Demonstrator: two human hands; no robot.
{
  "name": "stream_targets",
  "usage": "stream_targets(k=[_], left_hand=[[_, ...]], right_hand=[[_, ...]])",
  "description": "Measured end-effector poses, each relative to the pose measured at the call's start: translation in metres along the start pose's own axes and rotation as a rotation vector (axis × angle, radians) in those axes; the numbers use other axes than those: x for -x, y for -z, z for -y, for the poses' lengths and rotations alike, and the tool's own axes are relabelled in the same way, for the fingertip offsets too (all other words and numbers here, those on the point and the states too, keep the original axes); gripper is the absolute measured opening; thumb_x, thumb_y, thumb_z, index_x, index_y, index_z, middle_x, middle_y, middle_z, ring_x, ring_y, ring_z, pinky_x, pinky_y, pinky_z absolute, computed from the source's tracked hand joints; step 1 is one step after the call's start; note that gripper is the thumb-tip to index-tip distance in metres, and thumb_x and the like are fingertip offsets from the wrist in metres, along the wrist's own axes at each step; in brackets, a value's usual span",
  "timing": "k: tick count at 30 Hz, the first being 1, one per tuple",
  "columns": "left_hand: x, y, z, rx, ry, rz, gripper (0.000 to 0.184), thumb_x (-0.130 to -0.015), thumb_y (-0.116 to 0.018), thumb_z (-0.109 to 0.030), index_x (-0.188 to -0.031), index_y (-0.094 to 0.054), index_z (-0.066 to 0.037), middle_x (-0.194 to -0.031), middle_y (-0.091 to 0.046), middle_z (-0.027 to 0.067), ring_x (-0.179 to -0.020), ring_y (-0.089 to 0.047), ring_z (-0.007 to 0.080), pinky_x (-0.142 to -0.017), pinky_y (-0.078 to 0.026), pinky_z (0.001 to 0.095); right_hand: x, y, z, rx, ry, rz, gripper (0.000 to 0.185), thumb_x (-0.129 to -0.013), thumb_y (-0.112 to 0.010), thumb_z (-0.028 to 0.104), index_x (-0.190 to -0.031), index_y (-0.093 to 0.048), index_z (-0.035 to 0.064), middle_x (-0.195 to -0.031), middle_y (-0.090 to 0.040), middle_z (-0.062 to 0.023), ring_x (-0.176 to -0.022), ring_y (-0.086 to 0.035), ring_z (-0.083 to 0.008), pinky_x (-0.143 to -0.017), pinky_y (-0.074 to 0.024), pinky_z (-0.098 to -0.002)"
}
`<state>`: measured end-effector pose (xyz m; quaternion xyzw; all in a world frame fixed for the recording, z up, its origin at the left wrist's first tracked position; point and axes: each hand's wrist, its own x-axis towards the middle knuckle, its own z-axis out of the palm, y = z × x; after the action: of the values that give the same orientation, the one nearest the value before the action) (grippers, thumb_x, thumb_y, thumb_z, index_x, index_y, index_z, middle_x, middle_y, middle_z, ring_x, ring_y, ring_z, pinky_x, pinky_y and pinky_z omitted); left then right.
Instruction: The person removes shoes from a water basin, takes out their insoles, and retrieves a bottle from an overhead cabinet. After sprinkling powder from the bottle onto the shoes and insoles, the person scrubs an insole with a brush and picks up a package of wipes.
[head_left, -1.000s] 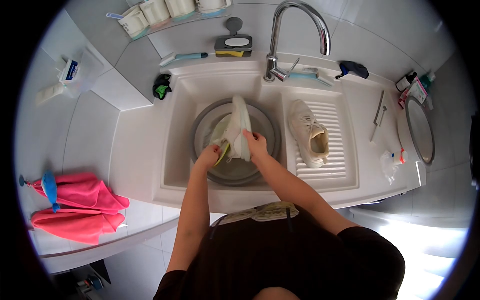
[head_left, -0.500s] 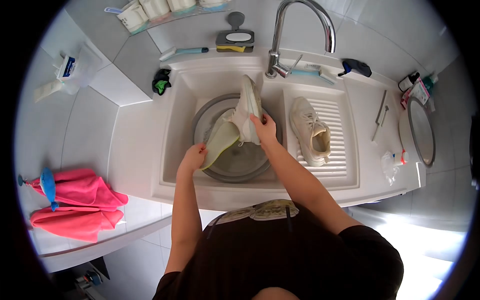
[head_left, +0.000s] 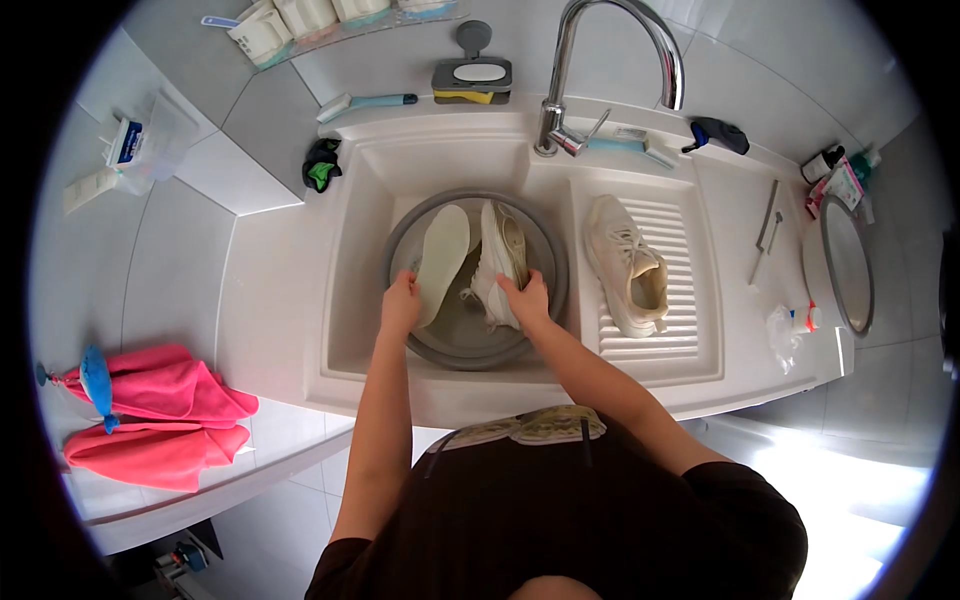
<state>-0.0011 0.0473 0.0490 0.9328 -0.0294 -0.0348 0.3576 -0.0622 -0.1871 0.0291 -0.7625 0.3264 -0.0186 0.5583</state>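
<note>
My left hand (head_left: 402, 302) grips the edge of a pale insole (head_left: 443, 258), which stands toe end away from me. To its right, my right hand (head_left: 527, 298) is closed on a white sneaker (head_left: 494, 262), turned on its side so the sole faces right. Both are over a round grey-rimmed basin (head_left: 470, 358) inside the sink. A second off-white sneaker (head_left: 627, 262) rests on the ribbed drainboard (head_left: 680, 300), its laces and opening facing up.
A chrome faucet (head_left: 552, 120) rises behind the sink. Brushes (head_left: 380, 101) and a soap holder (head_left: 472, 78) sit along the back. Pink cloths (head_left: 165, 380) hang at left. A basin (head_left: 838, 265) leans at right, near a small bottle (head_left: 805, 318).
The insole has swung upright, away from the sneaker's heel, and now stands beside it. The sneaker has come lower and nearer to me over the basin.
</note>
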Motion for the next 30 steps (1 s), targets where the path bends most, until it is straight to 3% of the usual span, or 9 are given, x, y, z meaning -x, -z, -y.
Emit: stream_targets(k=[4,6,7,9,12,16,18,25,30], left_hand=[[-0.015,-0.025,0.004,-0.123,0.115,0.145,0.027,-0.086,-0.056,-0.015,-0.113,-0.052,-0.009,-0.103,-0.063,0.0227,-0.098,-0.058,0.0436,-0.085,-0.046,0.0473],[-0.015,-0.038,-0.003,-0.269,0.123,0.157,0.053,-0.083,-0.065,-0.022,-0.131,-0.044,-0.018,-0.135,-0.046,0.0229,-0.121,-0.046,0.0451,-0.096,-0.041,0.0512],[-0.014,-0.037,-0.014,-0.269,0.121,0.158,0.053,-0.083,-0.065,-0.022,-0.131,-0.044,-0.018,-0.135,-0.046,0.0229,-0.121,-0.046,0.0451,-0.096,-0.041,0.0512],[-0.016,-0.035,-0.031,-0.427,0.008,0.284,0.081,-0.080,-0.071,-0.028,-0.146,-0.026,-0.028,-0.155,-0.015,0.0170,-0.138,-0.022,0.0450,-0.105,-0.031,0.0590],[-0.032,-0.048,-0.029,-0.587,-0.063,0.375,0.093,-0.078,-0.074,-0.031,-0.151,-0.016,-0.033,-0.158,-0.001,0.0150,-0.144,-0.007,0.0410,-0.105,-0.023,0.0673],[-0.037,-0.071,-0.012,-0.576,-0.026,0.412,0.093,-0.080,-0.072,-0.031,-0.151,-0.012,-0.034,-0.158,0.004,0.0148,-0.144,-0.001,0.0426,-0.104,-0.015,0.0717],[-0.031,-0.076,-0.009,-0.583,-0.033,0.419,0.086,-0.086,-0.063,-0.025,-0.152,-0.009,-0.035,-0.159,0.006,0.0146,-0.144,0.002,0.0433,-0.104,-0.011,0.0736],[-0.025,-0.095,-0.007,-0.634,0.075,0.491,0.078,-0.089,-0.046,-0.014,-0.153,-0.004,-0.031,-0.158,0.006,0.0156,-0.144,0.001,0.0424,-0.104,-0.009,0.0742],[-0.032,-0.113,0.014,-0.474,0.165,0.629,0.075,-0.090,-0.046,-0.019,-0.153,-0.007,-0.027,-0.157,-0.007,0.0212,-0.144,-0.008,0.0413,-0.111,-0.014,0.0627]], right_hand=[[-0.006,-0.015,-0.010,0.062,-0.121,-0.016,0.085,-0.072,-0.075,0.049,-0.130,-0.042,-0.0046,-0.129,-0.044,-0.0284,-0.117,-0.047,-0.0433,-0.099,-0.0410,-0.0453],[-0.012,-0.018,-0.011,0.272,-0.162,0.095,0.085,-0.076,-0.072,0.043,-0.136,-0.033,-0.0026,-0.134,-0.040,-0.0268,-0.121,-0.044,-0.0429,-0.100,-0.0403,-0.0462],[-0.012,-0.019,-0.005,0.271,-0.162,0.094,0.085,-0.076,-0.072,0.043,-0.136,-0.033,-0.0026,-0.134,-0.040,-0.0268,-0.121,-0.044,-0.0429,-0.100,-0.0403,-0.0462],[-0.015,-0.022,0.007,0.482,-0.013,0.125,0.089,-0.079,-0.071,0.039,-0.143,-0.020,0.0027,-0.138,-0.037,-0.0252,-0.126,-0.041,-0.0420,-0.102,-0.0396,-0.0463],[-0.025,-0.027,0.020,0.602,-0.096,0.334,0.092,-0.078,-0.071,0.031,-0.145,-0.012,0.0057,-0.137,-0.039,-0.0263,-0.123,-0.045,-0.0435,-0.101,-0.0399,-0.0482],[-0.036,-0.032,0.021,0.621,-0.165,0.371,0.090,-0.077,-0.072,0.028,-0.143,-0.015,0.0076,-0.135,-0.039,-0.0281,-0.121,-0.047,-0.0435,-0.100,-0.0418,-0.0477],[-0.042,-0.035,0.021,0.630,-0.169,0.397,0.088,-0.075,-0.072,0.025,-0.141,-0.016,0.0073,-0.132,-0.040,-0.0303,-0.118,-0.050,-0.0439,-0.097,-0.0442,-0.0470],[-0.049,-0.047,0.032,0.780,-0.164,0.460,0.081,-0.072,-0.069,0.019,-0.135,-0.019,0.0073,-0.126,-0.042,-0.0307,-0.113,-0.052,-0.0459,-0.091,-0.0476,-0.0474],[-0.052,-0.060,0.027,0.886,-0.142,0.454,0.083,-0.075,-0.072,0.024,-0.136,-0.019,0.0085,-0.135,-0.033,-0.0323,-0.116,-0.050,-0.0441,-0.090,-0.0495,-0.0443]])
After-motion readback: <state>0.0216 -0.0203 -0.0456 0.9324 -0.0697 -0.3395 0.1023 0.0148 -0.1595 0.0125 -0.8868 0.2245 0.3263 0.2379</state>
